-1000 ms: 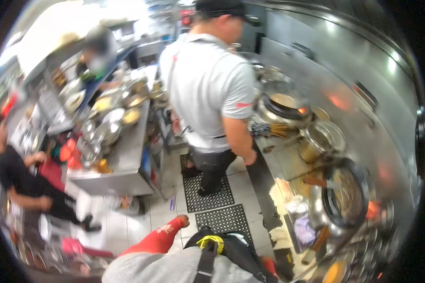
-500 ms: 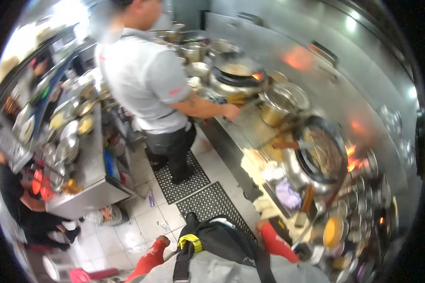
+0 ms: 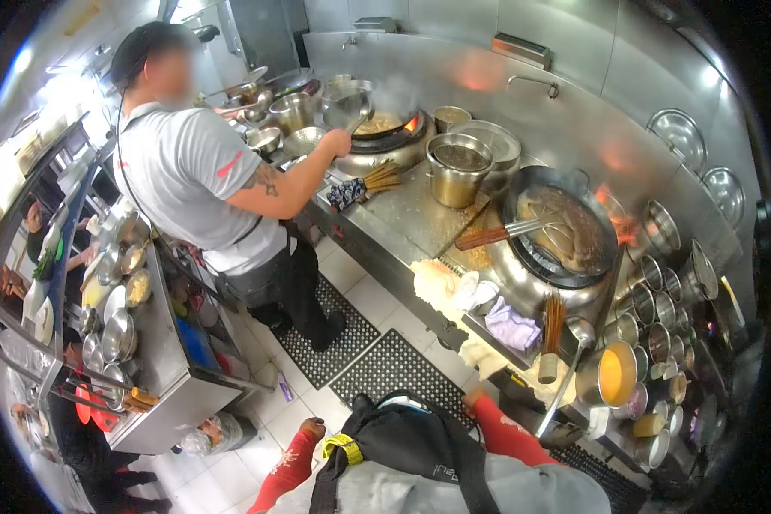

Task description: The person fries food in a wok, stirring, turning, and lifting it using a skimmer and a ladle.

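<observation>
My left hand hangs low beside my waist, over the tiled floor. Its fingers look loosely curled, and I see nothing in them. By the front of the stove counter is my right hand, its fingers mostly hidden. Nearest to it are a pale cloth on the counter edge and a bamboo wok brush. Beyond these sits a wok with brownish liquid, a wooden-handled whisk lying across it. A ladle leans to the right of the brush.
A co-worker stands ahead on the left, holding a ladle over a steaming wok. Rubber mats lie on the floor. A steel table with bowls stands left. A pot of orange liquid and several containers line the right.
My view has shifted and sharpened. The co-worker's arm has risen, holding a ladle by the far wok. My hands stay low at my sides.
</observation>
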Demonstrator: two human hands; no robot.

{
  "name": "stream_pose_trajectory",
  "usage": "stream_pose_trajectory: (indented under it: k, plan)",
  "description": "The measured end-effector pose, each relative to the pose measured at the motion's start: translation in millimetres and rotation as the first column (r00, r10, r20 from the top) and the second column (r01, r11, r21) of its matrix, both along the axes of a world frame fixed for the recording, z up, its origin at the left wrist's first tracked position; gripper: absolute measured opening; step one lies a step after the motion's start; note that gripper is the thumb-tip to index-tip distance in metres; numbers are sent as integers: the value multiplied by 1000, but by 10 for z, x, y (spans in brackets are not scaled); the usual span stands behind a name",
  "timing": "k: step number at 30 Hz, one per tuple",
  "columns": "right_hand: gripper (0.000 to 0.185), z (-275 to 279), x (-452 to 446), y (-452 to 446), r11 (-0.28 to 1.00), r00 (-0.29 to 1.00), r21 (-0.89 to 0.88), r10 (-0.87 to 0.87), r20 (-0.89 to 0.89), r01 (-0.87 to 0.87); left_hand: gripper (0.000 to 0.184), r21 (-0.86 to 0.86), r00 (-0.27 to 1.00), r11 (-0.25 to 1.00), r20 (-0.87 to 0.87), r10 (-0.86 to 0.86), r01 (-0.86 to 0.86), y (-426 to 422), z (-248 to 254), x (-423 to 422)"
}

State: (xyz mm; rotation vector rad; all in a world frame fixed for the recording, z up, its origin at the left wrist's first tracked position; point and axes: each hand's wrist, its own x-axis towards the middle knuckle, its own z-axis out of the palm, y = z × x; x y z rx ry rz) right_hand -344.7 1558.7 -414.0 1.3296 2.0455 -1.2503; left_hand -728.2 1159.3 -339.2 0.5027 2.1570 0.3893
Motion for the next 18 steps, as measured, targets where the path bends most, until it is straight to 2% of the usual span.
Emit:
stream_pose_trajectory:
  k: [1,2,4,5,6,7,9,10,11,12,13,16,17,18]
  plan:
    - [23,-31,-5,11,1000,1000,-7,-24,2,24,40,1,999,999,7,34,-34,21,-36,-23]
    - [23,-42,-15,18,999,999,-13,-48,4,48,40,-28,1000,1000,-22,-10,10,72,87,-16]
    - [21,575,-141,-105,913,918,-119,-374,135,389,41,-58,990,991,-74,-122,118,131,157,-49]
    - [21,712,-168,-119,908,913,-124,-383,139,400,41,-61,977,981,-97,-189,184,103,11,-103]
    - [22,812,-185,-128,903,908,-130,-392,145,410,42,-107,980,979,-82,-181,172,114,113,-67]
    - [22,834,-186,-120,897,904,-137,-399,155,420,41,-92,973,973,-70,-219,212,46,-7,-70]
    - [24,780,-221,-47,917,925,-166,-333,184,364,41,-49,954,956,-64,-294,291,-2,-226,-145]
    - [25,657,-179,-38,924,933,-182,-298,203,335,40,-91,915,918,-86,-394,386,5,-204,-144]
    - [25,460,-118,-21,962,962,-119,-225,152,244,40,-158,923,918,-74,-377,363,43,-114,-91]
    - [24,241,-54,4,987,984,-51,-145,108,151,40,-190,901,892,-69,-428,409,74,-97,-82]
    - [24,293,-65,21,984,980,-49,-167,109,173,40,-221,878,864,-62,-475,452,56,-202,-73]
    - [24,427,-89,58,980,975,-45,-189,114,195,40,-224,876,891,-198,-439,395,-30,-586,48]
    - [24,471,-98,73,982,978,-41,-177,111,182,38,-125,773,810,-246,-585,573,-126,-648,-42]
    - [23,491,-89,87,987,983,-34,-156,100,160,35,-255,810,796,-69,-582,549,18,-456,18]
